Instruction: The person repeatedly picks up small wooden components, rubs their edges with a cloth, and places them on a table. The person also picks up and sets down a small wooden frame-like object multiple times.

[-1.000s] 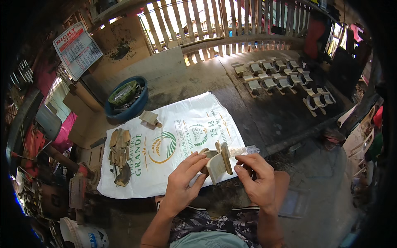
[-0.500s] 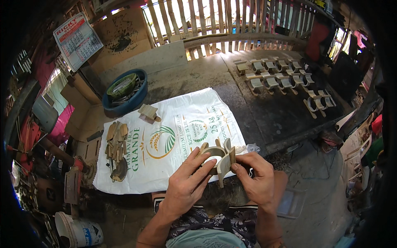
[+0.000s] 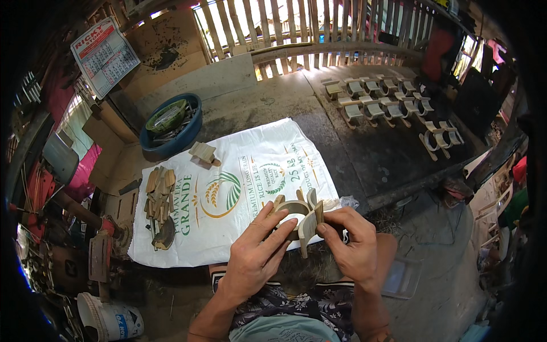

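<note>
Over the near edge of a white printed sack, both hands hold a bamboo piece made of a cut ring joined to curved and upright slats. My left hand grips the ring side, thumb side hidden beneath and fingers stretched along the rim. On the other side, my right hand pinches an upright slat between thumb and fingers. Part of the piece's underside is hidden by the hands. A small bamboo block piece lies at the sack's far edge. Loose bamboo offcuts are heaped on its left side.
Several similar bamboo pieces stand in rows on the dark table at the right. A blue basin with a green bowl inside sits at the back left. A white bucket stands low left; a clear plastic container lies low right.
The view has shifted very slightly. The bamboo piece has turned a little between my hands, which keep their grip in nearly the same place.
</note>
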`<state>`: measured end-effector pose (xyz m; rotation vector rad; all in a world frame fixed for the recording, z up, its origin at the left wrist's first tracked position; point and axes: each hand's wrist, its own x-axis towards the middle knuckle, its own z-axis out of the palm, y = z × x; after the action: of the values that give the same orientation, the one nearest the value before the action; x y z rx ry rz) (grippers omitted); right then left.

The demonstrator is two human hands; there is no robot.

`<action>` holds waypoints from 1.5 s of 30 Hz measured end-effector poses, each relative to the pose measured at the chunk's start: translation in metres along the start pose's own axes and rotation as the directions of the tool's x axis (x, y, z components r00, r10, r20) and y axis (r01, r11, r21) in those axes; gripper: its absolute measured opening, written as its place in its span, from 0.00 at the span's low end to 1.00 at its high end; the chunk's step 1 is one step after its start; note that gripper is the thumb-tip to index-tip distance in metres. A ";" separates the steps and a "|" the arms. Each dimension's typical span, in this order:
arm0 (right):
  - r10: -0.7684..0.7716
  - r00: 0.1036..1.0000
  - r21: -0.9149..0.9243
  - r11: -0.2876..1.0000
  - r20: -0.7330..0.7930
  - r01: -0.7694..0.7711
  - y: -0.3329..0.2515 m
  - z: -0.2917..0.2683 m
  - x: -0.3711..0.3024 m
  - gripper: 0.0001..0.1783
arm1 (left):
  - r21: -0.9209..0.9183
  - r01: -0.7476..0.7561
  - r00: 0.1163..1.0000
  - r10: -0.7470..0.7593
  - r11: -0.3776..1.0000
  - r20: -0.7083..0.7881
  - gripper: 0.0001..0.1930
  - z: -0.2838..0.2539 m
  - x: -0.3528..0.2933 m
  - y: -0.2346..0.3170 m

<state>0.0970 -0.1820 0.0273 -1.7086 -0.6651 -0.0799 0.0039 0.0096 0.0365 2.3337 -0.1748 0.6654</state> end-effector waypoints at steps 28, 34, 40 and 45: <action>0.206 0.978 -0.096 0.973 -0.036 -0.208 0.050 0.004 -0.007 0.11 | -0.761 0.534 0.765 -0.595 0.369 0.248 0.15 0.019 -0.017 -0.046; 0.214 0.977 -0.051 0.975 -0.024 -0.215 0.053 0.007 -0.006 0.11 | -0.754 0.506 0.795 -0.565 0.418 0.220 0.17 0.014 -0.017 -0.039; 0.117 0.982 0.318 0.934 0.147 -0.159 0.056 0.014 -0.016 0.17 | -0.786 0.479 0.807 -0.547 0.390 0.221 0.19 0.023 -0.019 -0.040; 0.239 0.963 0.505 0.821 0.124 -0.269 0.050 0.031 -0.019 0.21 | -0.578 0.482 0.831 -0.553 0.659 0.062 0.24 0.042 -0.018 -0.034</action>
<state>0.0950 -0.1660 -0.0324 -1.2586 -0.4377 0.3150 0.0158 0.0061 -0.0195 1.6229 0.3137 0.3792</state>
